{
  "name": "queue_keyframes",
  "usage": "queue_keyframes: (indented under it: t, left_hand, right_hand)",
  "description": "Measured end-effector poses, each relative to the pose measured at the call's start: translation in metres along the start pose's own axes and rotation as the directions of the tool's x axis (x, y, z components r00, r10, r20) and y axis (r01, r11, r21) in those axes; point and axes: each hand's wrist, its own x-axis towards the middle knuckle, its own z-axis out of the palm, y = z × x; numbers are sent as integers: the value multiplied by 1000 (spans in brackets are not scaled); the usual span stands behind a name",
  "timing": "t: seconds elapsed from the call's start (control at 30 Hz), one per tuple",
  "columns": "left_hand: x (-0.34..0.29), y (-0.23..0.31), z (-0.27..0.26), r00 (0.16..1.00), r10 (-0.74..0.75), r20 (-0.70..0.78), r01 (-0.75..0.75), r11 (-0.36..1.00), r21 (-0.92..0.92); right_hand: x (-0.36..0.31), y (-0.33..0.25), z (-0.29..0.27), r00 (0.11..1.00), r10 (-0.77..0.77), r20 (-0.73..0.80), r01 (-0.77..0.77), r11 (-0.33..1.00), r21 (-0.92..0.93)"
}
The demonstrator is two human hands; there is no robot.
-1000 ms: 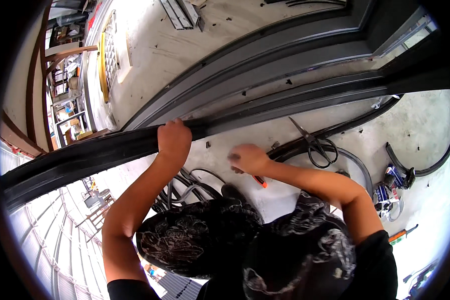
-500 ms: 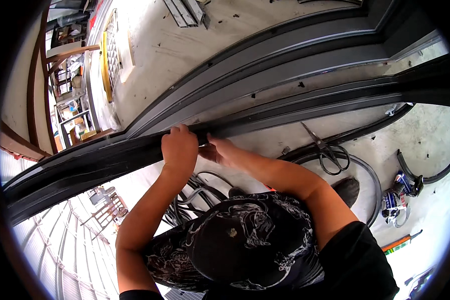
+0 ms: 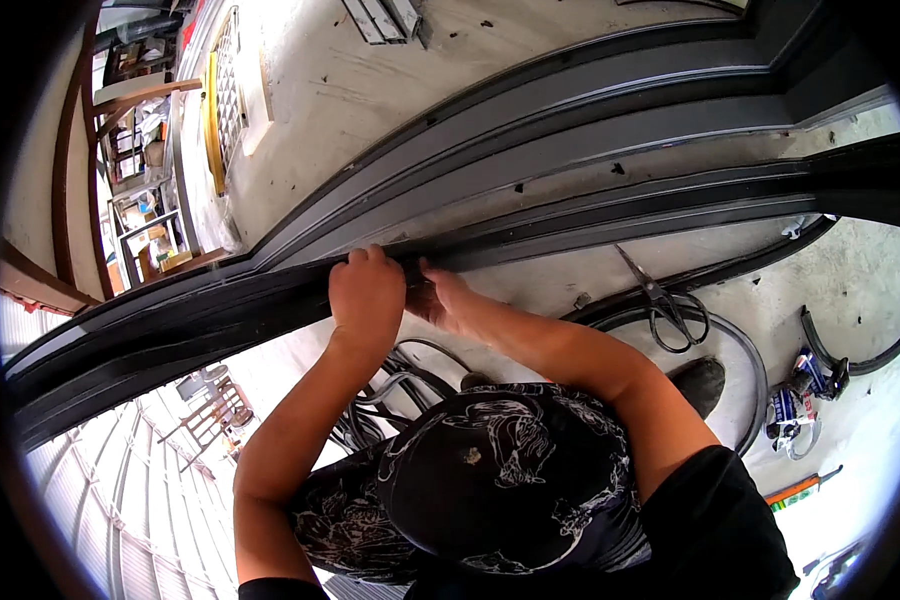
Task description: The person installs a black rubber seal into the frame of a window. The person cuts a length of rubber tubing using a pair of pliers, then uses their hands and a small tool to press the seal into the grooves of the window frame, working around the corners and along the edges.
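Observation:
A long dark grey frame bar (image 3: 220, 320) runs across in front of me, from the lower left to the right. My left hand (image 3: 367, 298) is closed over its upper edge, knuckles up, and covers whatever lies beneath the fingers. Close beside it on the right, my right hand (image 3: 446, 302) grips the same bar from the near side, thumb raised and fingers partly hidden. I cannot make out whether a thin strip is pinched between the fingers. Scissors (image 3: 667, 305) with dark handles lie on the floor to the right.
Black rubber strips (image 3: 745, 365) lie curled on the floor near a dark shoe (image 3: 700, 385). More tangled strips (image 3: 420, 385) sit below my hands. Beyond the bar stretch further frame profiles (image 3: 570, 95). Small blue-and-white packages (image 3: 795, 405) are at right, cluttered shelves (image 3: 140, 150) at far left.
Both hands stay on the bar, with the right now a little closer against the left. The whole view has shifted slightly, moving the floor items a little to the right.

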Motion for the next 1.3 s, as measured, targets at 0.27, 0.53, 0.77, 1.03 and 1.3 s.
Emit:
queue_keyframes:
  t: [0.27,0.53,0.77,1.03,1.3]
  left_hand:
    - [-1,4,10,988,62,-138,-59,998,30]
    - [-2,2,19,976,98,-194,-92,995,39]
    - [-1,5,19,972,102,-210,-86,993,82]
    - [0,3,21,964,122,-238,-117,992,36]
    - [1,2,23,961,95,-258,-84,995,52]
  right_hand:
    - [7,10,14,996,0,-86,10,993,121]
    - [4,10,11,988,-16,-156,27,997,68]
    - [12,10,9,974,-137,-181,149,987,56]
    - [-8,12,32,994,-8,-105,20,994,111]
    - [-13,12,46,987,-63,-147,60,998,-26]
